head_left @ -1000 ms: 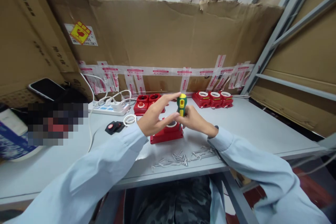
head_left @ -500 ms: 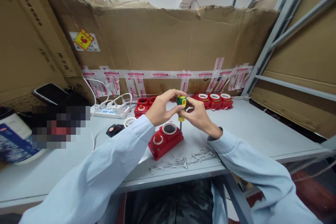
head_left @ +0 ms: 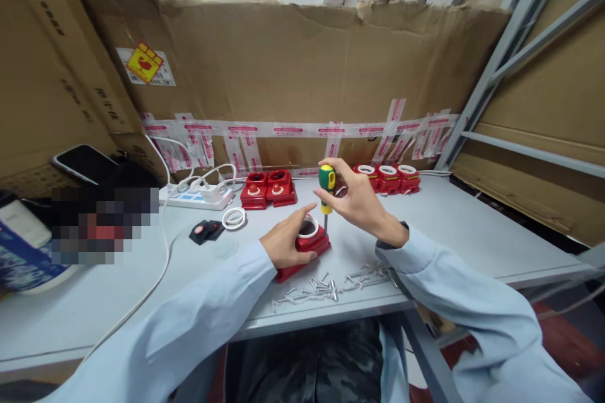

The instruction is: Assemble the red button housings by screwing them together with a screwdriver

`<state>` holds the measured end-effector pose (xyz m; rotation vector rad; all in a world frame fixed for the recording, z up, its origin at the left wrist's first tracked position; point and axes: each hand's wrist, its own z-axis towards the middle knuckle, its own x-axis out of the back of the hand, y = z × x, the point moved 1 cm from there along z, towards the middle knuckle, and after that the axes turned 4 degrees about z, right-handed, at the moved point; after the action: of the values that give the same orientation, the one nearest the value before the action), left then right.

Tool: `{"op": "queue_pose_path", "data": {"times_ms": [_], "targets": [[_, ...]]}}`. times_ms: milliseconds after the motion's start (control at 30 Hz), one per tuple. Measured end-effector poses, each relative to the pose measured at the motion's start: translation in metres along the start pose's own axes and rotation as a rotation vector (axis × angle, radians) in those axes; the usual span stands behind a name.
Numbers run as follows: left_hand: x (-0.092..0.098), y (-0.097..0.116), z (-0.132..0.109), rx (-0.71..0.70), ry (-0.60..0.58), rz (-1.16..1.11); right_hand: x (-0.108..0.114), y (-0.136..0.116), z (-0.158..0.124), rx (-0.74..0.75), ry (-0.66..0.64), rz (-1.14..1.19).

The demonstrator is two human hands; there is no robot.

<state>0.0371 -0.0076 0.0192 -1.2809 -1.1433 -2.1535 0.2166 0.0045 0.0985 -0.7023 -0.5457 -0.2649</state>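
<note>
My right hand grips the green and yellow handle of a screwdriver, which stands upright. Its shaft reaches down to the right corner of a red housing with a white ring round a dark opening. Over the left part of that housing lies my left hand, thumb and fingers wrapped round its sides, so the housing's knob is hidden. Loose screws are scattered just in front of it, near the table's front edge.
Two red housings stand behind, left of centre, and three with white rings at the back right. White rings, dark square parts and a power strip lie on the left. Cardboard walls the table.
My left hand has left the screwdriver handle and come down onto the red housing. My right hand stays on the screwdriver. The view has shifted slightly.
</note>
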Motion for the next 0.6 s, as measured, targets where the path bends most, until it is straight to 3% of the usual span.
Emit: {"op": "queue_pose_path", "data": {"times_ms": [200,267,367,433,500,600], "targets": [[0.009,-0.015,0.009,-0.077,-0.087,-0.036,0.024,-0.01,0.013,0.114,-0.431,0.194],[0.01,-0.016,0.009,-0.073,-0.074,-0.043,0.027,-0.015,0.017,0.091,-0.412,-0.038],[0.009,-0.016,0.009,-0.067,-0.062,-0.04,0.025,-0.026,0.022,0.001,-0.241,-0.558],[0.009,-0.015,0.009,-0.069,-0.063,-0.039,0.023,-0.032,0.026,-0.043,-0.219,-0.735],[0.009,-0.015,0.009,-0.073,-0.064,-0.045,0.026,-0.035,0.03,-0.01,-0.308,-0.71],[0.009,-0.016,0.01,-0.079,-0.066,-0.057,0.037,-0.035,0.033,0.136,-0.542,-0.475]]}}
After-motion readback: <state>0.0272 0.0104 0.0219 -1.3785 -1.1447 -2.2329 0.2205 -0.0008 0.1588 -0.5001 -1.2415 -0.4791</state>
